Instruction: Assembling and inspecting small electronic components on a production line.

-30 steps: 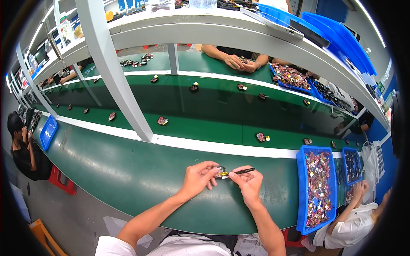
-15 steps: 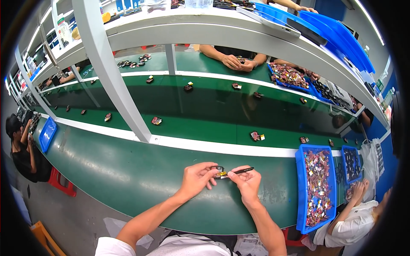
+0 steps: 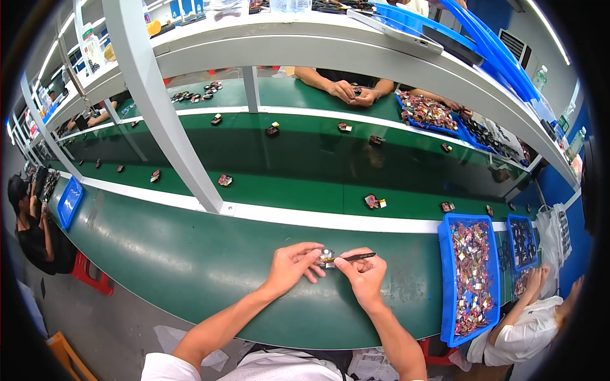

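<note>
Above the green worktop, my left hand [image 3: 289, 270] pinches a small dark electronic assembly [image 3: 326, 254] by its left side, between thumb and fingers. A bit of yellow and silver shows on the assembly, though its details are too small to make out. From the right, my right hand [image 3: 367, 276] is closed on slim black tweezers [image 3: 362, 256]. Their rear end sticks out past my fingers to the right, while the tips are hidden near my thumb. My right fingertips meet the assembly's right edge.
A blue tray [image 3: 448, 279] heaped with small coloured parts stands to my right. Beyond the white rail [image 3: 330, 220], similar assemblies [image 3: 375, 202] lie spaced along a green conveyor belt [image 3: 305, 190]. A grey post [image 3: 155, 108] and overhead shelf [image 3: 286, 51] frame the bench. Co-workers sit opposite and both sides.
The assemblies on the belt have shifted slightly left. My right hand and the tweezers have moved slightly left and down. On the shelf at upper right, a blue tray has been tilted up.
</note>
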### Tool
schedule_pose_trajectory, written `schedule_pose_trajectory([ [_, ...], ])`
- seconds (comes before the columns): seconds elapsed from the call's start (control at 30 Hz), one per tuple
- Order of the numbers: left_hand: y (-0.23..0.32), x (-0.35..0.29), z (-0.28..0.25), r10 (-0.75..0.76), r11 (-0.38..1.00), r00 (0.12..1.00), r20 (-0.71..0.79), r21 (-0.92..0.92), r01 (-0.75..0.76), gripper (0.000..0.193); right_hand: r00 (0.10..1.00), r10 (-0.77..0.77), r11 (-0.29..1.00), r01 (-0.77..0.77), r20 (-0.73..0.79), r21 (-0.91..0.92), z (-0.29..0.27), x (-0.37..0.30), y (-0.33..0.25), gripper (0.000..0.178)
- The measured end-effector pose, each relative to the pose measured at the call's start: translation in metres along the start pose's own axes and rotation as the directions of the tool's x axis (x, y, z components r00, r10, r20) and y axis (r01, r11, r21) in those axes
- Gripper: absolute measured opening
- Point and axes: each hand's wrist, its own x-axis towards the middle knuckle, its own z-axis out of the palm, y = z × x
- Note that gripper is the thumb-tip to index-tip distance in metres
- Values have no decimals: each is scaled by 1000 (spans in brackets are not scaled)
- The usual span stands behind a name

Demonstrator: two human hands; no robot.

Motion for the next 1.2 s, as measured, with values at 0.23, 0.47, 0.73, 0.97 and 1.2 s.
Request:
schedule_pose_trajectory([
  [0.23,2,1,-1,-20,1000,1000,16,-2,21,32,946,-321,874,316,48,-370,3,-3,-1,11],
  [0.47,0,-1,0,-3,1000,1000,-20,25,4,30,930,-357,849,364,91,-384,3,-2,0,12],
  [0.73,3,-2,4,12,999,999,-46,39,-11,28,937,-342,865,343,70,-367,3,-4,3,13],
  [0.97,2,-3,5,22,998,998,-63,52,-19,27,930,-355,852,362,89,-379,3,-4,-1,12],
  [1.2,0,-4,4,21,1000,998,-60,24,-19,26,935,-346,854,350,81,-385,4,-4,-3,13],
])
